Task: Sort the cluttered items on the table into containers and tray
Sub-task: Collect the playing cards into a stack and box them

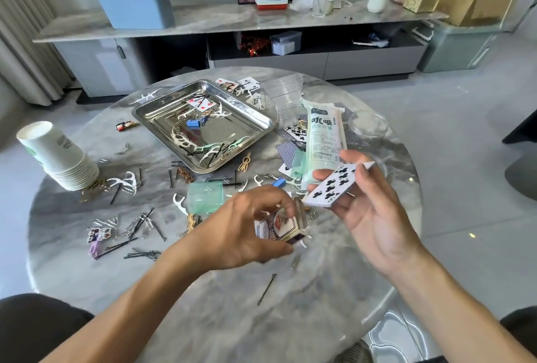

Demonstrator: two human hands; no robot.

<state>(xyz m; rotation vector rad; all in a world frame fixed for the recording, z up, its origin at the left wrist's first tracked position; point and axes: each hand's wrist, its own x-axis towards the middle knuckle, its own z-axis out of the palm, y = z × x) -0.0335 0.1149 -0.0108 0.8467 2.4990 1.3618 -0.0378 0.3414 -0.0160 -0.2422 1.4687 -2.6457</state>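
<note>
Round marble table (220,304) in a grey-floored room, long sideboard (232,18) at the back with a blue bin (133,2) on top. Left hand (241,229) palm down low over the table, fingers curled round a card box (279,227). Right hand (366,206) just beside and above it, palm up, thumb and fingers gripping a deck (334,187), clubs face showing. Beyond the deck, touching the fingertips, a white-green packet (325,136); clear cups (283,98) farther off. Steel tray (203,124) up-left of the grips, holding floss picks, pins, a heart card. Green cup (205,197) on its side just left of the left hand; paper cups (58,156) toppled near the far-left edge. Hairpins (139,226) scattered left of the box. Bare marble below both wrists to the near rim, save one pin (266,288).
</note>
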